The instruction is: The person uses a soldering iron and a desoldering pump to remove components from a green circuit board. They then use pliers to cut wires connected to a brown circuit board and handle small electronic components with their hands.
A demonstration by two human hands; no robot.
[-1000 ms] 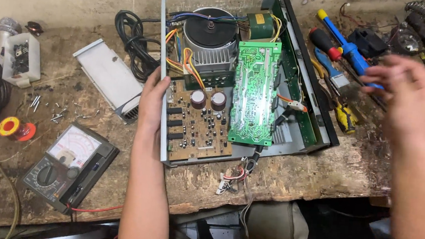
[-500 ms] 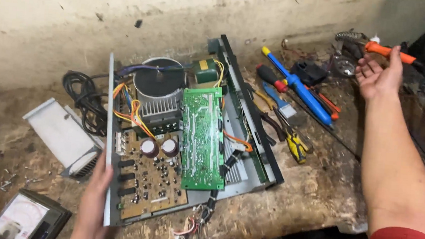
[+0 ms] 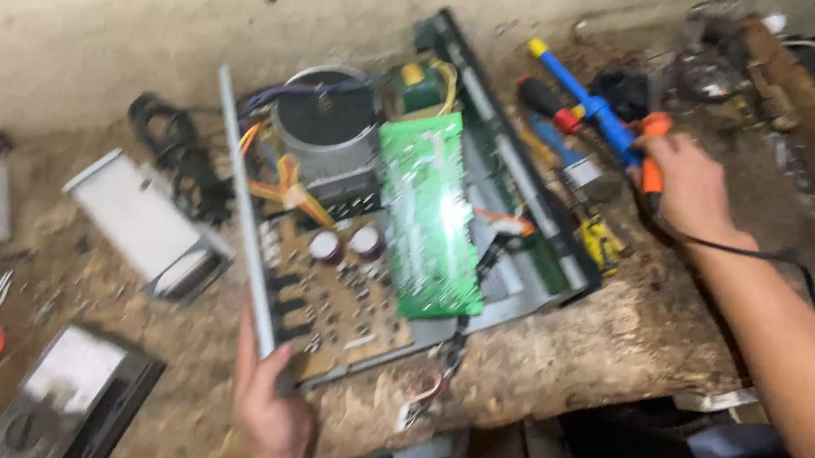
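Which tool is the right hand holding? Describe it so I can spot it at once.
Start at the open amplifier chassis mid-bench and look right, past the blue-handled tool. The right hand grips an orange-handled soldering iron; unlike its neighbours, it trails a black cord.

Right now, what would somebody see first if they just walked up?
Probably the open amplifier in the middle of the bench, with its bright green board tilted up. The left hand grips its near corner. On the right, the right hand holds an orange-handled tool with a black cord.

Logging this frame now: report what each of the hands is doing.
Left hand: closed on the near corner of the open chassis.
Right hand: closed around an orange-handled tool.
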